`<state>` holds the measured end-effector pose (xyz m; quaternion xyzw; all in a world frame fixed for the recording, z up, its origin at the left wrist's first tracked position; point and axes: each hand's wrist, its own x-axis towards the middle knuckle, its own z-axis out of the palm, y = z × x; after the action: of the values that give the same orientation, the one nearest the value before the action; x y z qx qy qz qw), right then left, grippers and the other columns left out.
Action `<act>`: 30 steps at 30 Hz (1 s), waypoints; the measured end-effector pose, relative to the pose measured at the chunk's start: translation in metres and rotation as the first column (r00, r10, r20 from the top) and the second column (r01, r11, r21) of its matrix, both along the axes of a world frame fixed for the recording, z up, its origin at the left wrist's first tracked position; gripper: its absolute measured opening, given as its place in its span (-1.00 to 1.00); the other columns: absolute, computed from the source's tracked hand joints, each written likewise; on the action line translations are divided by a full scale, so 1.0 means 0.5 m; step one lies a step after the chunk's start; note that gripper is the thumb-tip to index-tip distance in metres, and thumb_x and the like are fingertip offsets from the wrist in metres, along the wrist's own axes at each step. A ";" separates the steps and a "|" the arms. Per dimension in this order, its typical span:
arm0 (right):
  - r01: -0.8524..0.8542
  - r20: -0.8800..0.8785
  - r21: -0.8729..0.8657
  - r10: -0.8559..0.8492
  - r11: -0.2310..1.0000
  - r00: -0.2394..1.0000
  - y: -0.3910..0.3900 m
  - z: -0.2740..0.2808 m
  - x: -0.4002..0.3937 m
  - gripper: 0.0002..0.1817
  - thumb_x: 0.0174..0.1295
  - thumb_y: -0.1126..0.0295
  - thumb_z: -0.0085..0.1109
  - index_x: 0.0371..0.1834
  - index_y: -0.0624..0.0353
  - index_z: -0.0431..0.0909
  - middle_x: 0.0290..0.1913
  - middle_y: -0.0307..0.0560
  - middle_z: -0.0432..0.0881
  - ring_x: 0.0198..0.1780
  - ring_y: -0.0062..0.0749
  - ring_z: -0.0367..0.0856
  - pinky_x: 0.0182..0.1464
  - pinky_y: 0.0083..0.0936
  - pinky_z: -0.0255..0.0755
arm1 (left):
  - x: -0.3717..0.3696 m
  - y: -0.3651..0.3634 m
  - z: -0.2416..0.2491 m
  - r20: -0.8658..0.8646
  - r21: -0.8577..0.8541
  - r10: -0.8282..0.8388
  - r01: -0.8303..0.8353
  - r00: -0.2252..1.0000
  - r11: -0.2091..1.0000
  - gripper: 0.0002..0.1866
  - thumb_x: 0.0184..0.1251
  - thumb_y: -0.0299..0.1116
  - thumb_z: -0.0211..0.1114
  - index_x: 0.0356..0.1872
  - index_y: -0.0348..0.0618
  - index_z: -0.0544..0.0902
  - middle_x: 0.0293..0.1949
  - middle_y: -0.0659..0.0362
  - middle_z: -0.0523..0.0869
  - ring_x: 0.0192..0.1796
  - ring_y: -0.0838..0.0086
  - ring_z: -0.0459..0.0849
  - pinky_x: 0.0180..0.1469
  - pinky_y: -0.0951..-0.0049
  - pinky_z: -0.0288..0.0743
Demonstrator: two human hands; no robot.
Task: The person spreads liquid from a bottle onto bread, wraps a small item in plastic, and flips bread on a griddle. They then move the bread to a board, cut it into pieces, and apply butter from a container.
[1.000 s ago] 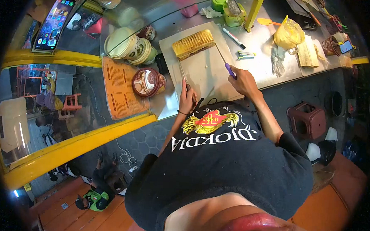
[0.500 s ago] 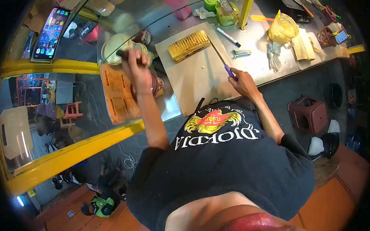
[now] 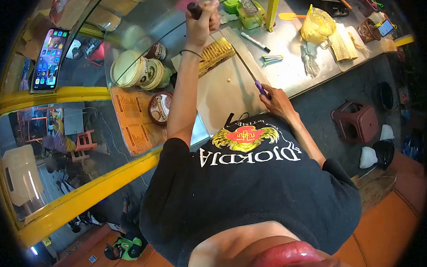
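In the head view, my left hand is closed in a fist around a dark brown handle; the rest of that tool is hidden. It is raised over the far side of the board, and my forearm covers part of the toasted bread. This browned, ridged loaf lies on a paper-covered board. My right hand grips the purple handle of a long, thin-bladed knife. Its blade slants along the loaf's right end. A small crumb lies on the paper.
White tubs and a brown round-lidded container stand left, near an orange menu sheet. Right of the board are a marker, a yellow-smeared tub and an orange spatula. A yellow frame bar runs at left.
My left hand has moved up and right with the dark handle, from beside the white tubs to over the loaf's far side. My right hand stays on the knife, nearly still.
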<state>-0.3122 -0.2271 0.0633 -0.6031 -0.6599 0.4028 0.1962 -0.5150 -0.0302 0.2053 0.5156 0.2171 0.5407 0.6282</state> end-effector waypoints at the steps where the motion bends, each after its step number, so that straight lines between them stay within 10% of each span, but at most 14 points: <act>1: -0.007 -0.002 -0.002 0.007 1.000 1.000 -0.001 0.000 0.000 -0.59 0.23 0.26 0.12 0.13 0.14 0.52 -0.49 0.19 0.63 -0.42 0.11 0.63 -0.30 -0.10 0.46 | -0.008 0.010 -0.005 -0.019 0.017 0.004 -0.003 1.000 1.000 -0.59 0.38 -0.32 0.23 -0.71 -0.05 0.38 -0.75 0.38 0.33 -0.73 0.70 0.22 -0.65 0.59 0.00; 17: -0.012 0.013 0.297 0.009 0.955 1.000 0.030 0.021 -0.029 -0.54 0.22 0.24 0.14 0.22 -0.01 0.49 -0.54 0.20 0.59 -0.46 0.13 0.62 -0.38 -0.08 0.47 | 0.005 0.048 -0.176 -0.228 0.006 0.175 -0.179 0.958 0.984 -0.56 0.38 -0.21 0.23 -0.69 -0.03 0.31 -0.77 0.40 0.18 -0.75 0.67 0.13 -0.64 0.54 -0.05; 30: -0.004 -0.016 0.245 0.008 0.970 1.000 0.106 0.066 -0.105 -0.76 0.22 0.33 0.01 -0.18 0.24 0.56 -0.51 0.31 0.59 -0.43 0.21 0.61 -0.33 0.04 0.44 | 0.009 0.043 -0.187 -0.231 0.024 0.233 -0.234 0.944 0.972 -0.55 0.38 -0.15 0.23 -0.70 -0.10 0.39 -0.77 0.36 0.32 -0.72 0.69 0.25 -0.64 0.57 0.00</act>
<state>-0.3648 -0.1743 0.0962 -0.5690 -0.7046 0.3241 0.2734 -0.5105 -0.0089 0.1118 0.5449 0.3497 0.5468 0.5308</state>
